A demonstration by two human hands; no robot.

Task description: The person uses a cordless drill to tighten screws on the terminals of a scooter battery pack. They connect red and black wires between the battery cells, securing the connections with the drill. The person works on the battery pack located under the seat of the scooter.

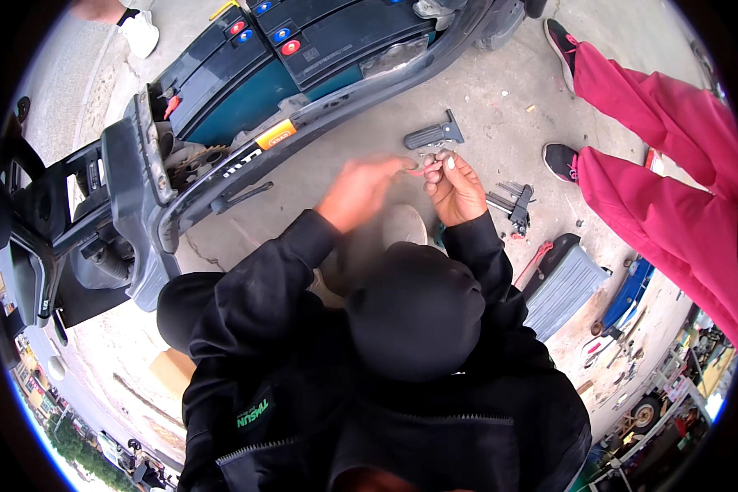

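Between my two hands, above the concrete floor, is a short piece of red wire [424,171]. My right hand [459,193] is closed, its thumb and fingers pinching the wire. My left hand [357,187] is smeared by motion; its fingertips come together at the other end of the wire. Small details at the wire's ends are too small to make out. Just beyond my hands lies a black pedal-like part [429,135] on the floor. To the right of my right hand lies a dark metal bracket [512,207].
Ahead stands a vehicle frame [324,115] holding several dark batteries [336,41] with red and blue terminal caps. A person in pink trousers [648,176] stands at the right. A grey ribbed panel [570,287] and a blue part [627,295] lie on the floor nearby.
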